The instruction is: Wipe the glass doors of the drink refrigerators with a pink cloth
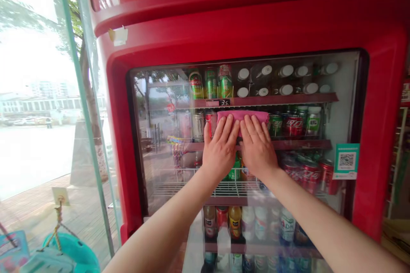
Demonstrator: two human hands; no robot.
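Note:
A folded pink cloth (245, 114) lies flat against the glass door (162, 87) of a red drinks fridge (237, 27). My left hand (220, 151) presses on the cloth's left part with its fingers stretched out and the thumb at the cloth's left edge. Beside it, my right hand (259, 151) rests flat on the right part, its fingers also extended. Both index fingers are close together near the middle. My palms and forearms cover some of the drinks behind the glass.
Cans and bottles stand on several shelves (297, 145) inside the fridge. A QR code sticker (346, 161) is on the lower right of the door. Clear glass panels (68, 51) stand at left, with a teal hanging container (72, 251) below.

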